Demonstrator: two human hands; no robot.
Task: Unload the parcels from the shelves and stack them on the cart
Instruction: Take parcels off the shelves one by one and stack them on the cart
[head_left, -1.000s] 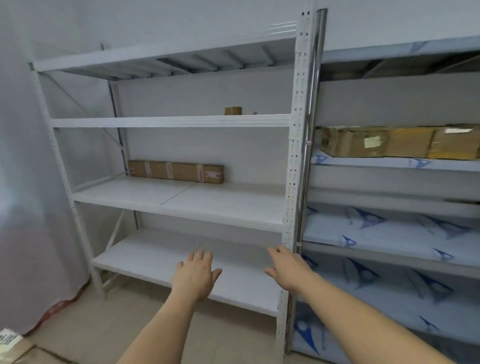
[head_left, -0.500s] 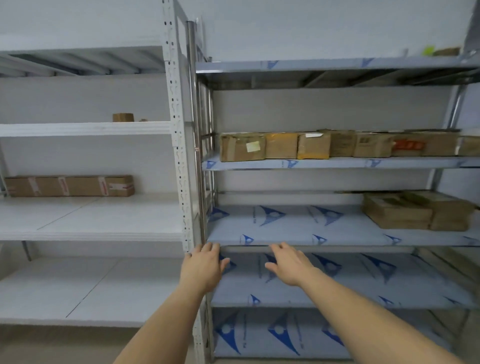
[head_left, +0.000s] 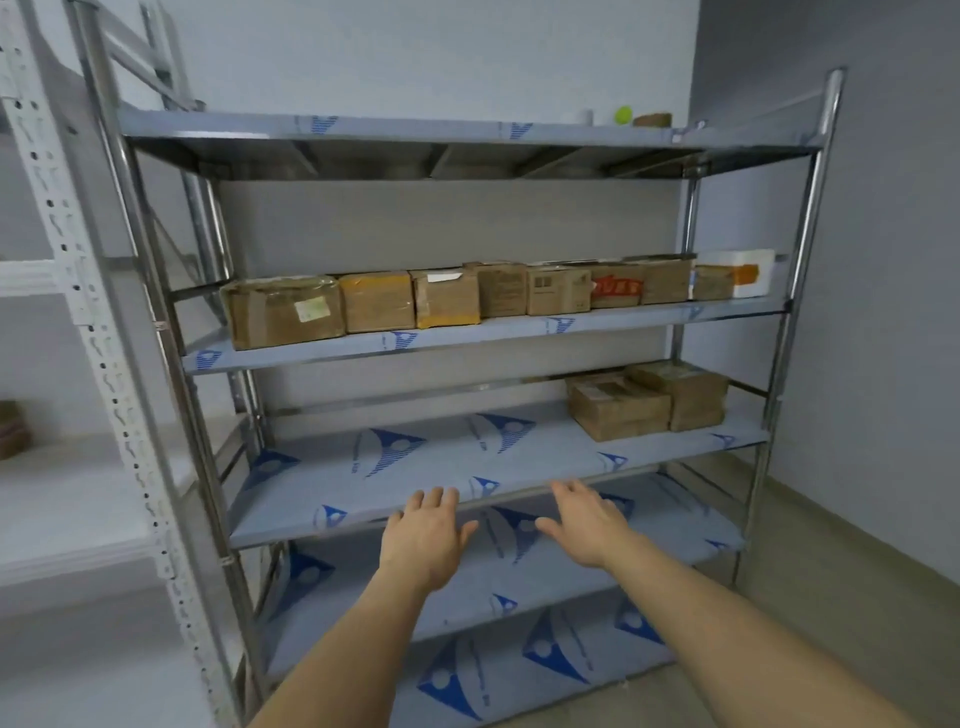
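A steel shelf rack (head_left: 519, 327) with blue-printed film fills the view. Several brown cardboard parcels (head_left: 447, 299) stand in a row on its second shelf, with a white foam box (head_left: 748, 270) at the right end. Two more brown parcels (head_left: 644, 402) sit at the right of the third shelf (head_left: 395, 467). My left hand (head_left: 423, 535) and my right hand (head_left: 587, 519) reach forward, fingers straight and spread, in front of the third shelf's front edge. Neither holds anything. No cart is in view.
A white shelf rack (head_left: 78, 291) stands to the left, with a brown parcel (head_left: 13, 428) at the frame's left edge. Small items, including a green ball (head_left: 622, 114), sit on the steel rack's top shelf. A grey wall (head_left: 883, 312) closes the right side.
The view has swung right from the white rack to the steel rack. Both hands stay outstretched and empty, now in front of the third shelf.
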